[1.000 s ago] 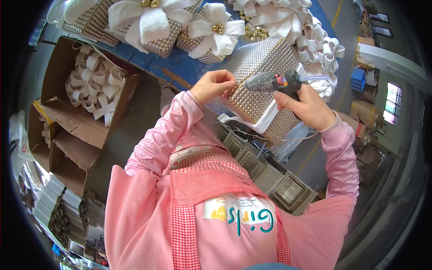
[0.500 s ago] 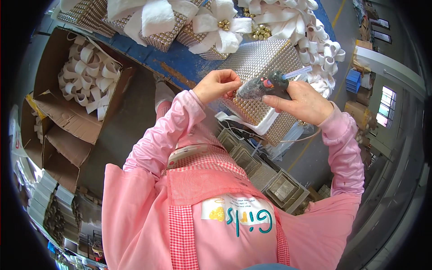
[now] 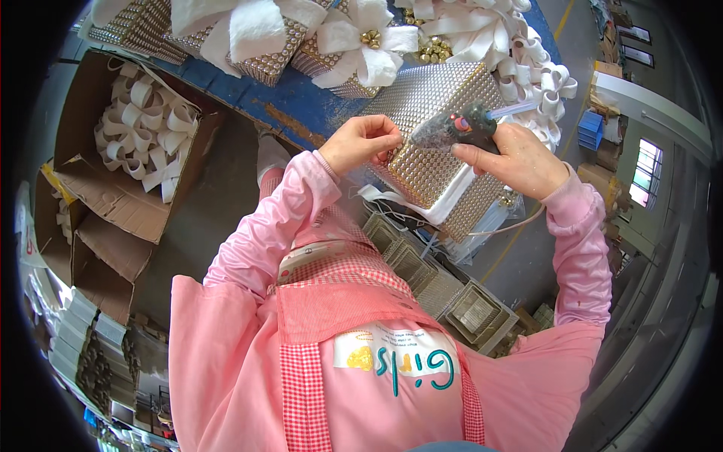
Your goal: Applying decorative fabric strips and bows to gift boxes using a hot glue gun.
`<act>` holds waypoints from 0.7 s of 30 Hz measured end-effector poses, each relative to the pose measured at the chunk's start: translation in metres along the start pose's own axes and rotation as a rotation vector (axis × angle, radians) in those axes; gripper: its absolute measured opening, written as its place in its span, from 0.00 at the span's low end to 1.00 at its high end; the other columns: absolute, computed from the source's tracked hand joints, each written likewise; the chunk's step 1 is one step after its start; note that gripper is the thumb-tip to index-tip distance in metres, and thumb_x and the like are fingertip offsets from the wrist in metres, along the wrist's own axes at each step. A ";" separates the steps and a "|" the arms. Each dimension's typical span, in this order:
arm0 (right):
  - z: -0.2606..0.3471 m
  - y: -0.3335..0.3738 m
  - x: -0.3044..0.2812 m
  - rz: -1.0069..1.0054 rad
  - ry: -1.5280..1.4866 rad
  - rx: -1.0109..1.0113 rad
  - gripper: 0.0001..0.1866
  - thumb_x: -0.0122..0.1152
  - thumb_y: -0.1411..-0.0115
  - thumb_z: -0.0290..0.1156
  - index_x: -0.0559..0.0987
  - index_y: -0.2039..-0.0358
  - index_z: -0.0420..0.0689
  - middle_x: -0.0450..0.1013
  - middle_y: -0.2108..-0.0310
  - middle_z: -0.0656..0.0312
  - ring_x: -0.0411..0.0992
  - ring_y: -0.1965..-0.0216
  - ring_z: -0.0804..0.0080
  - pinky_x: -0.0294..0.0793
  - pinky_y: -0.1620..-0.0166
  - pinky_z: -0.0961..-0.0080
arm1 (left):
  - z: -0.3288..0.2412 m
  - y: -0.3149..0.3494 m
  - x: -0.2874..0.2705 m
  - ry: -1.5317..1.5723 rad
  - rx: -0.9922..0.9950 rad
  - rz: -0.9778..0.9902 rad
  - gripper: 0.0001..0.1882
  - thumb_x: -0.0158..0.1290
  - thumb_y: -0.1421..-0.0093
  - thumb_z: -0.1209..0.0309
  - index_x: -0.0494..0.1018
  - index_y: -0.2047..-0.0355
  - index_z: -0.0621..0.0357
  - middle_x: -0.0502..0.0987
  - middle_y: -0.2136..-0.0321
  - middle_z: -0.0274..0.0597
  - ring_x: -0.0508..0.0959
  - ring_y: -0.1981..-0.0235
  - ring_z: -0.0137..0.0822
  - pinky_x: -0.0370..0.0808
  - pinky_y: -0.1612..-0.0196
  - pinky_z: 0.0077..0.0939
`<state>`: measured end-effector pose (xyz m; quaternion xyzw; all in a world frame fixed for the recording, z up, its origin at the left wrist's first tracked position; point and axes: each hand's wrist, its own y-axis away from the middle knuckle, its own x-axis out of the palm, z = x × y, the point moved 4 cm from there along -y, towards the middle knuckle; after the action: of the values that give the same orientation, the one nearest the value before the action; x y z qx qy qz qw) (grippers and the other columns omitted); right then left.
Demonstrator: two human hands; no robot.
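Observation:
My right hand [image 3: 525, 160] grips a dark glue gun [image 3: 473, 128], a clear glue stick [image 3: 514, 110] poking from its back. Its nozzle points left, close to the fingertips of my left hand [image 3: 360, 145]. Those left fingers are pinched together; whatever they hold is too small to make out. Below and behind both hands is a box covered in silver and gold beads [image 3: 429, 89], tilted at the table's edge. A white fuzzy strip [image 3: 456, 197] runs along the side of this box.
More beaded boxes with white fuzzy bows [image 3: 260, 34] stand on the blue table [image 3: 260, 102]. Small gold bells [image 3: 435, 51] and heaped white ribbon loops [image 3: 538, 71] lie beyond. A cardboard carton [image 3: 113, 192] holds more loops at left. Wire baskets [image 3: 474, 313] stand below. A cord [image 3: 520, 226] trails from the gun.
The glue gun in my right hand has shifted slightly right and up, its nozzle a little further from my left fingers. My left hand stays nearly in place, still pinched.

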<state>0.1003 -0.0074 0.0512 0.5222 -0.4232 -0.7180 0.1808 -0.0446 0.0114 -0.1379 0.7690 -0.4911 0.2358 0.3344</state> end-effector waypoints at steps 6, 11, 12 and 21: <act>-0.007 -0.001 -0.002 -0.013 0.099 0.003 0.26 0.54 0.46 0.52 0.76 0.77 0.36 0.71 0.84 0.60 0.71 0.80 0.72 0.68 0.73 0.74 | -0.001 0.000 0.000 0.011 0.001 0.011 0.06 0.52 0.43 0.69 0.71 0.70 0.58 0.70 0.78 0.25 0.68 0.79 0.16 0.67 0.75 0.11; -0.013 0.000 -0.007 -0.066 0.056 0.026 0.26 0.54 0.46 0.53 0.75 0.75 0.36 0.70 0.84 0.60 0.70 0.80 0.72 0.67 0.74 0.74 | 0.002 0.000 0.000 0.016 0.004 0.014 0.06 0.52 0.43 0.69 0.71 0.70 0.58 0.71 0.78 0.25 0.68 0.79 0.16 0.67 0.75 0.11; -0.015 -0.001 -0.008 -0.091 0.128 0.043 0.27 0.54 0.46 0.53 0.75 0.75 0.36 0.70 0.84 0.60 0.70 0.80 0.72 0.67 0.74 0.74 | 0.001 0.000 0.000 0.016 0.002 0.014 0.06 0.52 0.43 0.69 0.71 0.70 0.58 0.71 0.78 0.25 0.68 0.79 0.16 0.67 0.75 0.11; -0.006 0.004 -0.008 -0.109 0.202 0.012 0.28 0.54 0.46 0.54 0.75 0.75 0.35 0.70 0.85 0.58 0.71 0.80 0.67 0.67 0.73 0.70 | 0.000 0.000 0.001 0.017 -0.009 0.001 0.06 0.52 0.43 0.69 0.71 0.70 0.59 0.71 0.77 0.26 0.68 0.79 0.17 0.67 0.75 0.11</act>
<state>0.1079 -0.0064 0.0587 0.6153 -0.3780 -0.6679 0.1802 -0.0445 0.0108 -0.1370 0.7654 -0.4896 0.2400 0.3420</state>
